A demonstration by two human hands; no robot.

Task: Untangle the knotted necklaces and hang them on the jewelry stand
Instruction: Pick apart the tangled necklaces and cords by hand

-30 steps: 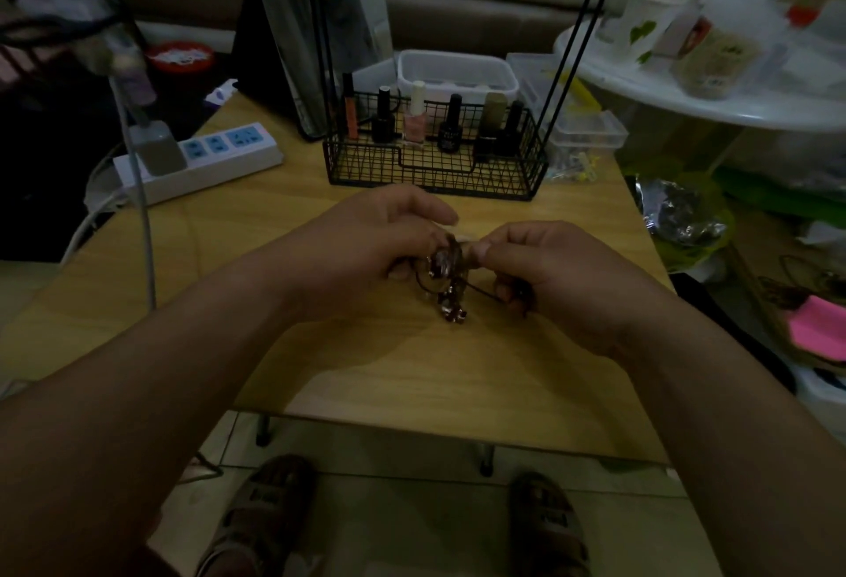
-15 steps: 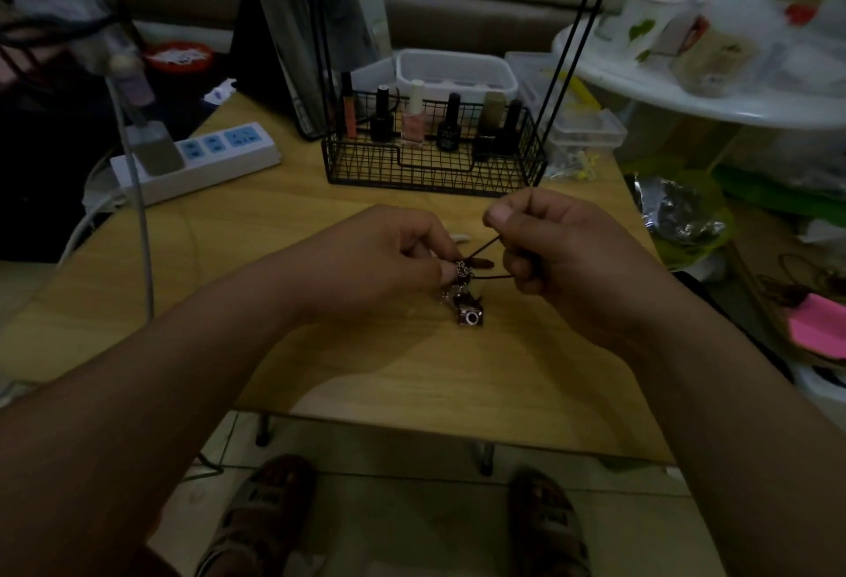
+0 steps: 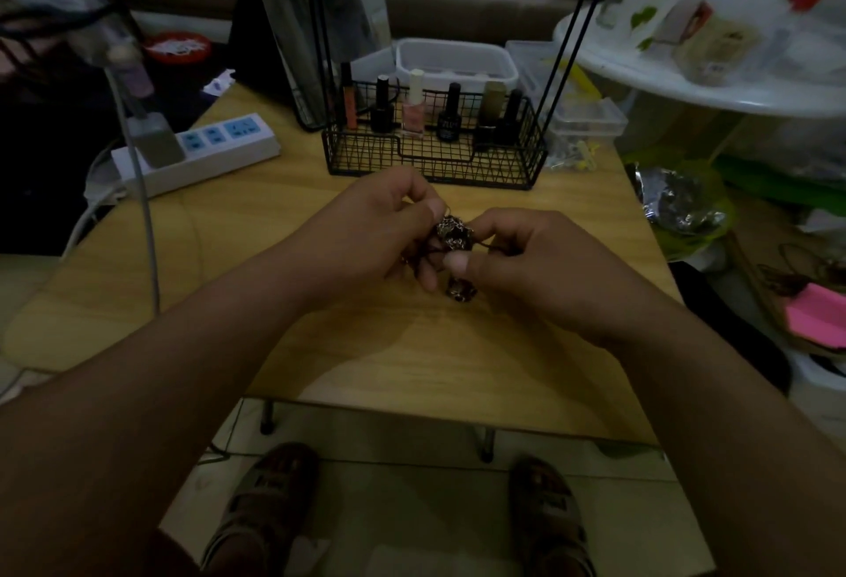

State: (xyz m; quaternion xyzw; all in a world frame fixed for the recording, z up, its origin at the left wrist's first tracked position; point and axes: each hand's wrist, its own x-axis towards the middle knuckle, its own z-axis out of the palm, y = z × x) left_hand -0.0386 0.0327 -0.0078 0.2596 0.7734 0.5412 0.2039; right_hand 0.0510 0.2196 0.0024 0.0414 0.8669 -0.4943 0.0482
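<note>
Two bare hands are held close together over the light wooden table point(image 3: 458, 361), just in front of the black wire jewelry stand with a basket base point(image 3: 435, 167). A knotted clump of dark-corded necklaces with metallic beads point(image 3: 453, 233) is pinched between them, so that's where the task's thing is: up in the fingers, not on the stand. The left hand point(image 3: 380, 228) is curled, with thumb and forefinger closed on the clump's left side, and some dark cord is tucked under its lower fingers. The right hand point(image 3: 535, 265) is curled too, its thumb and fingertips gripping the clump from the right, with a thin cord trailing off past the knuckles. A small brownish metal pendant point(image 3: 460, 290) is seen hanging just below the thumbs; whether it touches the table can't be told.

Several nail polish bottles point(image 3: 414, 105) are lined up upright in the stand's basket, and thin black rods point(image 3: 565, 50) are seen rising from it. A white power strip with blue sockets point(image 3: 201, 151) is laid off to the left, well apart from the hands. Sandalled feet point(image 3: 265, 498) are visible under the table edge.
</note>
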